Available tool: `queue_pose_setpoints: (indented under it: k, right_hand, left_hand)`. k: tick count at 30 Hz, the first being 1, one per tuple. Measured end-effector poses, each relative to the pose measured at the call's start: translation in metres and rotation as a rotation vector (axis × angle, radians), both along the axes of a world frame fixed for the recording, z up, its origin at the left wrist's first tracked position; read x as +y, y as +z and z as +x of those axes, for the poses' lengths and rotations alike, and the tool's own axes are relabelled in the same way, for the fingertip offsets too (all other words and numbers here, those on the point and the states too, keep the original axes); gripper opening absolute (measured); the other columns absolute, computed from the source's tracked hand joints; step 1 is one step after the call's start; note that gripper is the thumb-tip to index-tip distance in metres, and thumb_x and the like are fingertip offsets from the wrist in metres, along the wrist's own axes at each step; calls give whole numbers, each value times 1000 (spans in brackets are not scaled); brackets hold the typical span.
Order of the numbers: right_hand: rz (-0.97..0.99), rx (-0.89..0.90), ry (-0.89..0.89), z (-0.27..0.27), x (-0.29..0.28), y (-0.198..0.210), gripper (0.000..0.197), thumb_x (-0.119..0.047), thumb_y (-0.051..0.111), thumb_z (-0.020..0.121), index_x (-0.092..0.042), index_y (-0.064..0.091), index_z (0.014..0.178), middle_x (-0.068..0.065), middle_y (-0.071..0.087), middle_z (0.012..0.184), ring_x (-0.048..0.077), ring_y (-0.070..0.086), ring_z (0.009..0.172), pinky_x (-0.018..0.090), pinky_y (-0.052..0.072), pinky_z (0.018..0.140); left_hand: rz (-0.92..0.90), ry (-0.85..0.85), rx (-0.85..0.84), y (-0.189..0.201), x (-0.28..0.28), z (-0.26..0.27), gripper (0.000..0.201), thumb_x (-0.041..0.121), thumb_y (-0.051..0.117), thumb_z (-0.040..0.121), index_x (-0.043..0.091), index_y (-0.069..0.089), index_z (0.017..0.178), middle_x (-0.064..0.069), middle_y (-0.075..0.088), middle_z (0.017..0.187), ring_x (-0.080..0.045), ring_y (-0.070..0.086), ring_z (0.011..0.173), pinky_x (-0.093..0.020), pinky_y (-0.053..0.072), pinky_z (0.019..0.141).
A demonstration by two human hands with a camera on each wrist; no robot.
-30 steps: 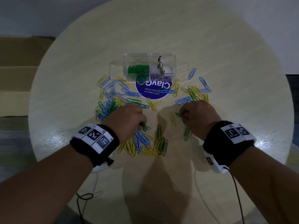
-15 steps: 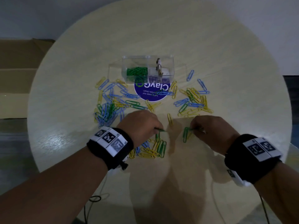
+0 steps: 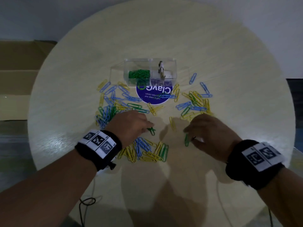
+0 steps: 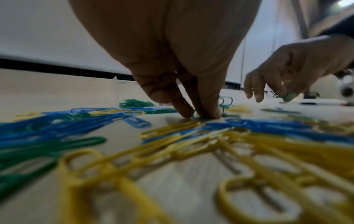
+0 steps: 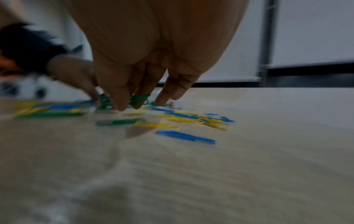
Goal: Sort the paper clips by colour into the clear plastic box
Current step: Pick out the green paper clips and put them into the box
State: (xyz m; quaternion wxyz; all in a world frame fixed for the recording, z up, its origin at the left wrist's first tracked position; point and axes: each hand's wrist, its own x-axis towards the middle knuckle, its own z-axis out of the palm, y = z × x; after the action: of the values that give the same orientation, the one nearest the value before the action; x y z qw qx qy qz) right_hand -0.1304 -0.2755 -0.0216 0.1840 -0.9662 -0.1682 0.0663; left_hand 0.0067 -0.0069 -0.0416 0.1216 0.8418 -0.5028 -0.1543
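Pinching green clips (image 3: 151,130) flat under left fingertips (image 4: 184,110) while right hand (image 3: 211,133) is gripping more, they're looking light, slippery, best grabbed edge-on.

Blue, yellow and green paper clips (image 3: 114,102) are lying scattered flat before the clear plastic box (image 3: 150,72) (green ones are filling its left compartment).

The table (image 3: 229,79) is showing pale, matt wood grain, glinting at nine o'clock. The paper clips (image 3: 142,151) are looking smooth, plastic-coated. The box (image 3: 173,63) is gleaming, clear plastic.
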Motion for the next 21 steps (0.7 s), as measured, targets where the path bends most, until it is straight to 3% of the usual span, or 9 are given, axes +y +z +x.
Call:
queue_pose_setpoints:
  k: [3,5,8,10,12,15,18,21]
  right_hand:
    - [-139,84,73,4,6,-7,12,-18,54,71,-25,63,74,-11,69,89,28,59,90,37,50,75]
    - [-177,83,75,6,8,-5,8,-16,58,70,-23,58,70,-6,62,74,29,56,80,38,49,70]
    - [-180,92,78,11,15,0,7,-18,54,69,-24,58,71,-4,58,68,29,55,70,36,50,63]
    - [-166,96,79,11,22,-1,11,-21,50,68,-25,59,73,-4,58,68,26,57,65,31,50,56]
    - [-128,149,48,8,28,-3,10,-20,57,67,-26,58,75,-3,58,70,25,58,63,30,50,51]
    - [-89,169,-22,6,34,-4,8,-22,57,69,-27,57,76,-3,57,70,22,61,61,26,47,49]
    - [12,203,-168,15,34,4,10,-24,52,74,-27,61,76,-5,59,74,21,61,67,24,43,57]
    - [175,215,-383,31,31,18,10,-16,69,74,-25,64,73,-9,61,69,10,59,65,19,43,61]
  left_hand:
    - [0,-42,-53,1,-1,1,19,19,78,78,23,75,97,0,67,80,-29,62,75,-38,54,60]
    - [45,-9,-35,9,-5,-3,15,20,77,77,24,75,91,1,66,81,-28,62,78,-39,54,61]
    - [143,65,-22,20,-12,-7,11,18,72,76,21,72,86,0,60,86,-28,61,84,-37,50,64]
    - [205,88,-33,28,-16,-10,17,13,64,80,20,70,95,-3,56,96,-28,57,93,-38,48,67]
    - [308,64,-65,33,-18,-16,25,10,52,88,17,62,109,-5,55,106,-29,52,103,-38,43,70]
    - [394,56,-100,38,-20,-25,28,4,43,92,13,51,117,-9,52,109,-31,50,102,-36,32,68]
    - [332,77,-26,27,-13,-22,25,3,47,91,13,50,114,-8,52,109,-28,49,102,-36,33,68]
    - [106,240,129,18,-4,-16,13,17,52,95,16,56,106,-2,56,102,-24,53,97,-36,43,75]
